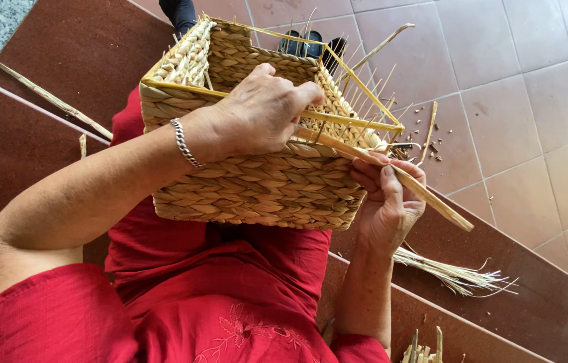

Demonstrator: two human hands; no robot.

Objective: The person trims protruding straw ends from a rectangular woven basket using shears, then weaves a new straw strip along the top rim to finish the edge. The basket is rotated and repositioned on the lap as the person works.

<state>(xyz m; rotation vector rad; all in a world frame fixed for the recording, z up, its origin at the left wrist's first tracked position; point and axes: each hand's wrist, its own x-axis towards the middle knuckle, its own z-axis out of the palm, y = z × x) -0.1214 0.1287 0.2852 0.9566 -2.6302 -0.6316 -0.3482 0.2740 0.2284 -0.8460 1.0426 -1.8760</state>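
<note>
1. Nearest, red clothing (183,296) fills the lower frame; the person sits on dark red steps (22,141), with a woven basket (257,188) resting on the lap, tilted so its open top faces away.
2. Right hand (388,202) sits just below the basket's right corner, fingers curled shut around a flat pale strip (398,178). The strip runs from the rim down and right, past the palm.
3. Left hand (264,111) lies over the near rim, fingers folded down and clamped on the rim edge, pinning the strip's start. A silver bracelet (183,142) sits on that wrist.
4. To do this step well, likely keep the strip flat and taut against the rim, hold the left-hand grip firm so the weave doesn't slacken, and feed between the upright stakes (364,101) without kinking.
5. A yellow frame (358,87) runs along the top edge; thin stakes stick up past it at the right corner.
6. Beside the right forearm, a bundle of loose fibres (459,275) lies on the step.
7. Farther out, tiled floor (533,81) with small scraps (432,144) near the basket; dark footwear (311,44) shows beyond the rim.
</note>
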